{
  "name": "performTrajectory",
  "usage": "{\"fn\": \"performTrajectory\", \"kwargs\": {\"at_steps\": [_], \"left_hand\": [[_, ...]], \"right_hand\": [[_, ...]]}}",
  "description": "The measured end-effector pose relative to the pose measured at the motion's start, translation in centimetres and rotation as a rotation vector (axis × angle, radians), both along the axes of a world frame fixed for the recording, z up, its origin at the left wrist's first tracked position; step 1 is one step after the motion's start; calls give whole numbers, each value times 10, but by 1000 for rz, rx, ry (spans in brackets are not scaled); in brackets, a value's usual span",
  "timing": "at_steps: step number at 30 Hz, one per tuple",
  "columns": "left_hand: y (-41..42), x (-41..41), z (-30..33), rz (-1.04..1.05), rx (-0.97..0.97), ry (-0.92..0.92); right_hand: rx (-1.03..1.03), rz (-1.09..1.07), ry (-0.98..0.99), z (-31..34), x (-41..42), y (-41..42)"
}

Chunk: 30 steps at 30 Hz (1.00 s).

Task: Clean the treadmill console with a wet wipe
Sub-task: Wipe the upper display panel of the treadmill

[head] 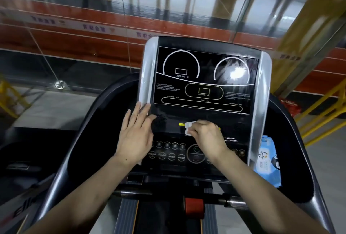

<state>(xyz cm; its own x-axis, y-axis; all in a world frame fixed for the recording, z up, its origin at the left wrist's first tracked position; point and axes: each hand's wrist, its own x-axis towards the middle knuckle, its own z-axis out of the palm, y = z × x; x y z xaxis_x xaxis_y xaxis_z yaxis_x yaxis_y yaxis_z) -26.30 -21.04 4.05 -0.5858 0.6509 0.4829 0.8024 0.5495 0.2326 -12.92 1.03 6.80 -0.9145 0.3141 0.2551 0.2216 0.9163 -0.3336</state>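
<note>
Head cam looks down at the console, which tilts back and away, its long axis running up from the button rows to the display at the top. Right hand has its fingers curled around a bunched white wipe, pressed on the dark strip between display and buttons, right over a yellow stripe. Left hand lies flat with straight fingers spread over the console's lower left edge, gripping nothing, fingertips near the silver side trim.

If I were doing this step, I'd keep the wipe flatter so more of it touches, and go in long sideways strokes across the strip rather than dabbing. Go light over the buttons so nothing gets pressed, and re-fold to a fresh face before the display, since it looks smeary on the right. The wipes pack sits on the right side if another is needed.
</note>
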Motion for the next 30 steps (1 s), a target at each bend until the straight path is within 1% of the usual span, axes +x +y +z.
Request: {"fn": "performTrajectory", "kwargs": {"at_steps": [3, 8, 12, 14, 17, 19, 24, 28, 30], "left_hand": [[-16, -5, -2, 7, -20, -11], [-37, -11, -5, 53, -36, -35], [-49, -13, -3, 65, -31, -90], [-53, -13, -2, 64, -47, -96], [-59, -11, 1, 59, -61, -100], [-63, -10, 3, 65, -54, -112], [-72, -9, 5, 83, -66, -111], [-75, -7, 7, 71, -70, -98], [-77, -4, 7, 68, -71, -103]], "right_hand": [[-17, 48, 5, -1, -21, -24], [21, 102, 27, -4, -63, -65], [43, 141, 11, -5, -76, -77], [39, 113, 37, 1, -77, -69], [4, 8, 111, 15, -87, -51], [29, -1, 117, 21, -97, -56], [17, 92, 35, 12, -100, -93], [70, 218, -105, -2, -82, -100], [79, 212, -93, 0, -84, -95]]}}
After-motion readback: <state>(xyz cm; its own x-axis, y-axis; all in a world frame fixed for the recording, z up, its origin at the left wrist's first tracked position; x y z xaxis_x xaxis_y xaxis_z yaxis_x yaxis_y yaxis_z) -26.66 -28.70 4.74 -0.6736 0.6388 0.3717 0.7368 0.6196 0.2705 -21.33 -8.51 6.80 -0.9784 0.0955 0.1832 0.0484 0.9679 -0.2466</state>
